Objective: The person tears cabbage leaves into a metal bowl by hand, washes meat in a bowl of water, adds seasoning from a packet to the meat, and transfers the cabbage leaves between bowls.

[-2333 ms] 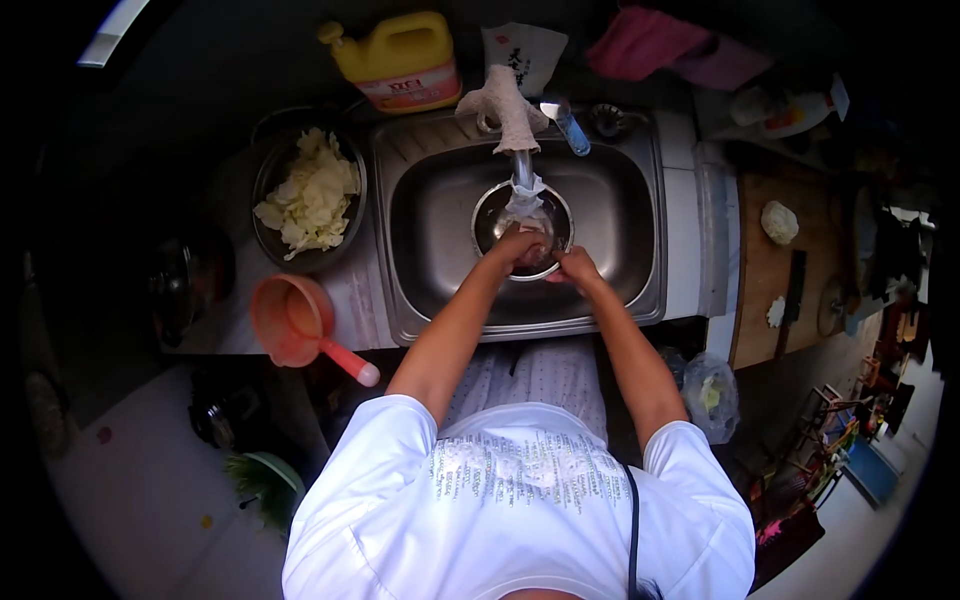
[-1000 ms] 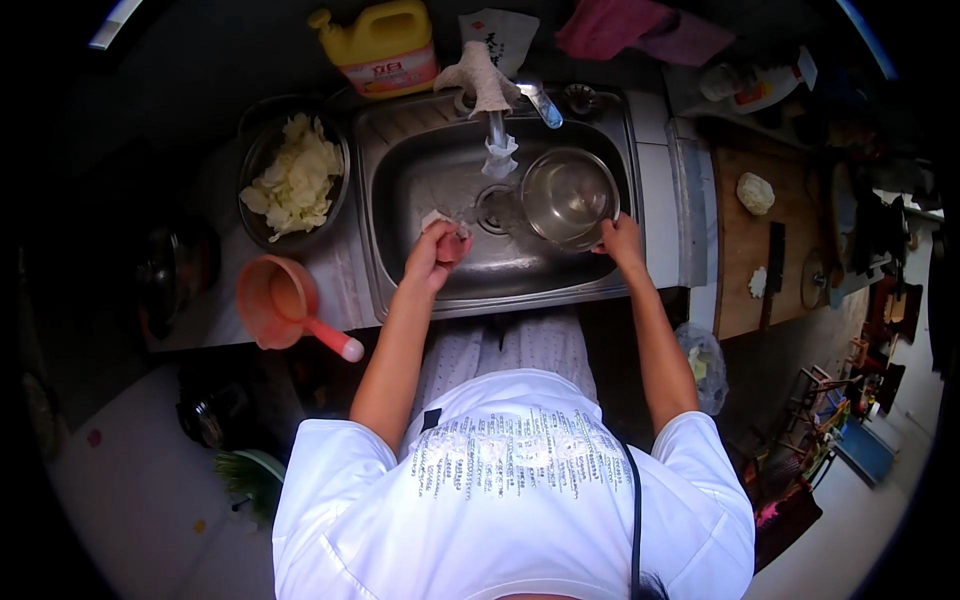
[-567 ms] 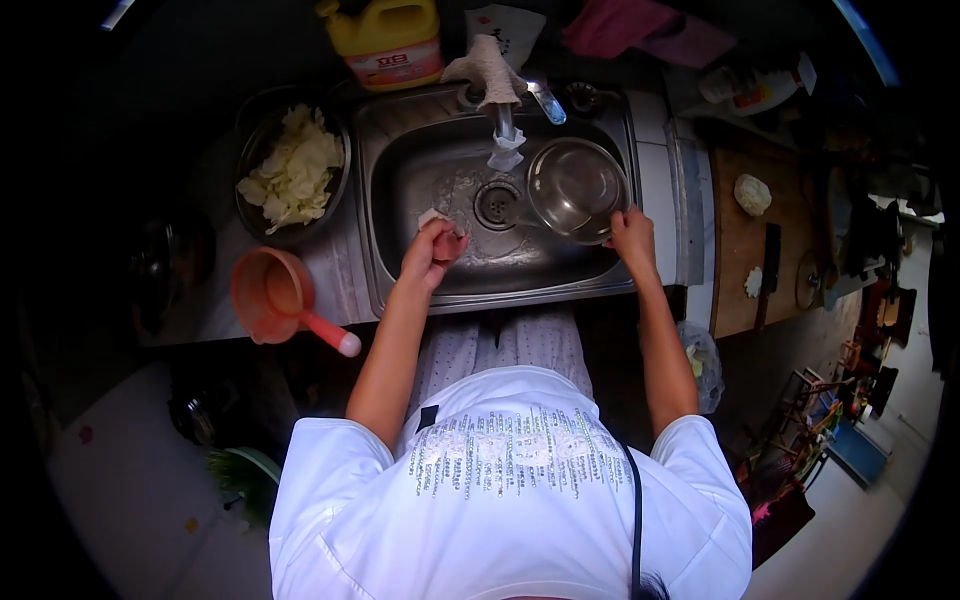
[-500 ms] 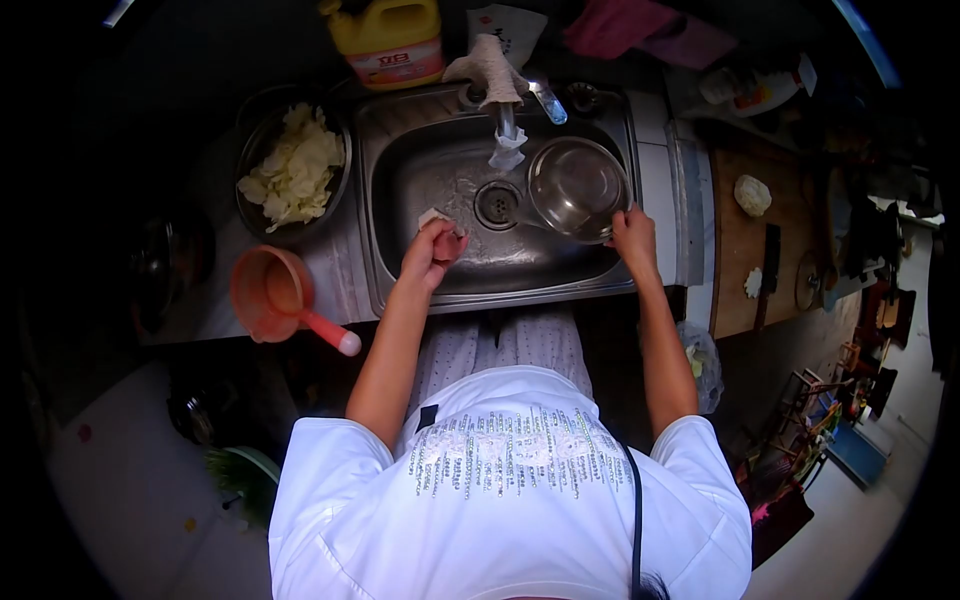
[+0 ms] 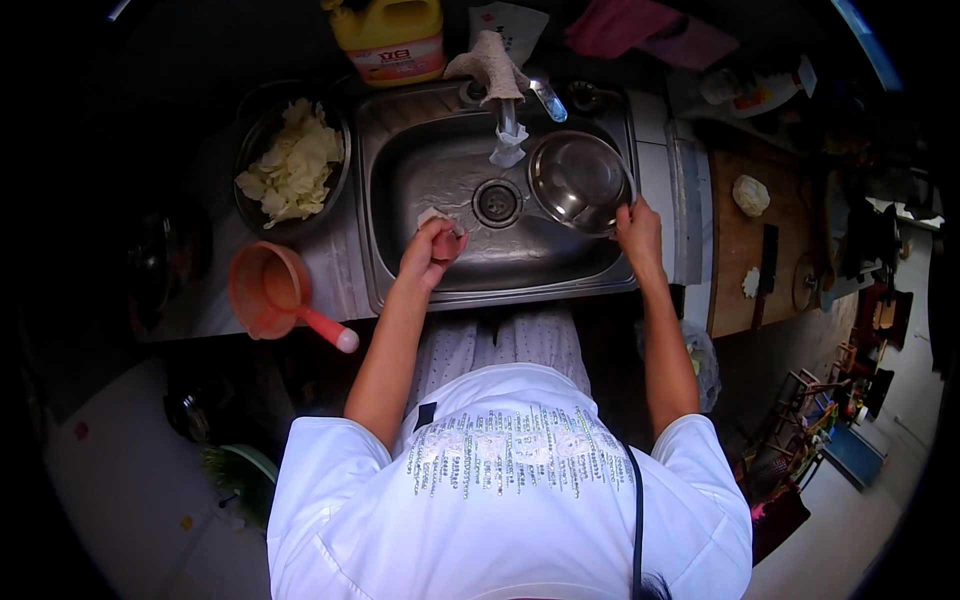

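A round metal bowl [image 5: 578,180] is tilted over the right side of the steel sink [image 5: 400,190]. My right hand [image 5: 638,236] grips its near right rim, fingers closed on it. Over the sink's left front part, my left hand [image 5: 434,250] is closed around a pale, cloth-like piece [image 5: 431,215] that sticks out above the fingers; its exact kind is unclear. Between the hands lies the round drain [image 5: 497,204], with wet streaks on the metal around it. The faucet [image 5: 507,120], wrapped in cloth, stands at the back of the sink.
Left of the sink are a bowl of torn cabbage leaves [image 5: 296,165] and an orange dipper [image 5: 272,290]. A yellow detergent jug [image 5: 395,45] stands behind. On the right, a wooden board [image 5: 735,270] holds a cabbage piece [image 5: 751,196] and a dark knife [image 5: 768,265].
The bowl in my right hand has tipped and shifted slightly up. The water stream running from it toward the drain no longer shows. My left hand stays almost in place.
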Demonstrator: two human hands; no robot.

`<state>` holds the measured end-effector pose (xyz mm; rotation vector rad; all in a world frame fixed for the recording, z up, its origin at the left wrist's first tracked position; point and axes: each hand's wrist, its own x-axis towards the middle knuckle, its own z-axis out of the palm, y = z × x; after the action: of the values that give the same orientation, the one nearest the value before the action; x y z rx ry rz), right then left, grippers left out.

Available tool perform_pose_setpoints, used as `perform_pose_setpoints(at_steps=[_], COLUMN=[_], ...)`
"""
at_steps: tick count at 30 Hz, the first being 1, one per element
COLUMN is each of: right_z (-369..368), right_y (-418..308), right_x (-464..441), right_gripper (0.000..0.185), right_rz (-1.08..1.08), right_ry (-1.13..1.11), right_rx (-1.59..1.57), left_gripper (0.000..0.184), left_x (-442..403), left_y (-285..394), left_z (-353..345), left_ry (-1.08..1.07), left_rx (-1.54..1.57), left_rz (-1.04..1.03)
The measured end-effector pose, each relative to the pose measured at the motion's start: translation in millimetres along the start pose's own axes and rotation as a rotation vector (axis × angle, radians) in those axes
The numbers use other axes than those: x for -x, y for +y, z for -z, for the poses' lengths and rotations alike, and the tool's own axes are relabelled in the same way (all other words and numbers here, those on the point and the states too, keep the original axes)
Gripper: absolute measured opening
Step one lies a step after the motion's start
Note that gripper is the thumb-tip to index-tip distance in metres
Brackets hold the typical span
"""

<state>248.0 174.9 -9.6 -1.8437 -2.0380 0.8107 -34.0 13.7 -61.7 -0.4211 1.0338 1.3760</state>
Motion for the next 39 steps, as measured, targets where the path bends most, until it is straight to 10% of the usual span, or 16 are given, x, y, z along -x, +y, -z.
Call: perform_pose_setpoints(at_steps=[39], right_z=[60], right_y=[-33], right_x=[3], right_gripper=[0.018], right_rz=[0.126], right_ry=[0.148], right_rx=[0.003], left_gripper=[0.024], left_x=[0], left_y=[-12], left_z=[-25], left_ry=[-0.169], left_rx=[-0.136], left_rz=[0.012])
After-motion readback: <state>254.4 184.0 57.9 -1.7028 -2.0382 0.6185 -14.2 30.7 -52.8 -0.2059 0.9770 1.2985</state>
